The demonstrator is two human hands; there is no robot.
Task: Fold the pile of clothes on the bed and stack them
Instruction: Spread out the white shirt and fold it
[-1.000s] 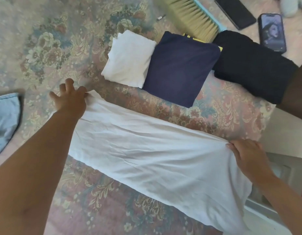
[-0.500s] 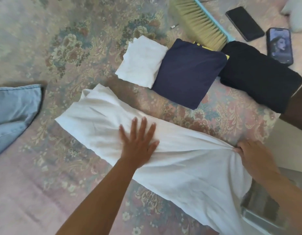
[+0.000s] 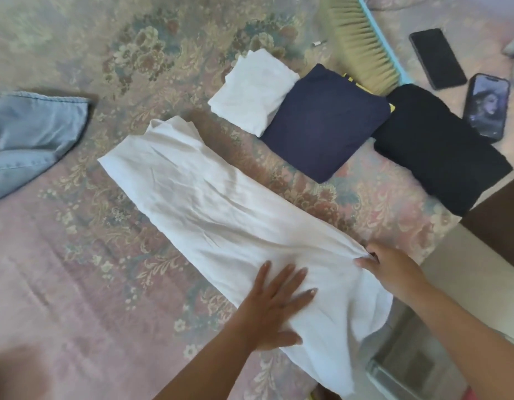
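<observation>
**White garment laid long on bed, both hands on its near end**

White garment (image 3: 221,215) lies flat on floral bedspread (image 3: 77,255). Left hand (image 3: 274,307) pressed flat on it, fingers spread. Right hand (image 3: 391,269) apparently pinches its right edge. Beyond the garment: folded white (image 3: 253,93), navy (image 3: 322,125), black (image 3: 440,151) pieces in a row

A brush (image 3: 362,50) lies beside two phones (image 3: 437,58) (image 3: 488,109) on the floral bedspread (image 3: 134,47).
</observation>
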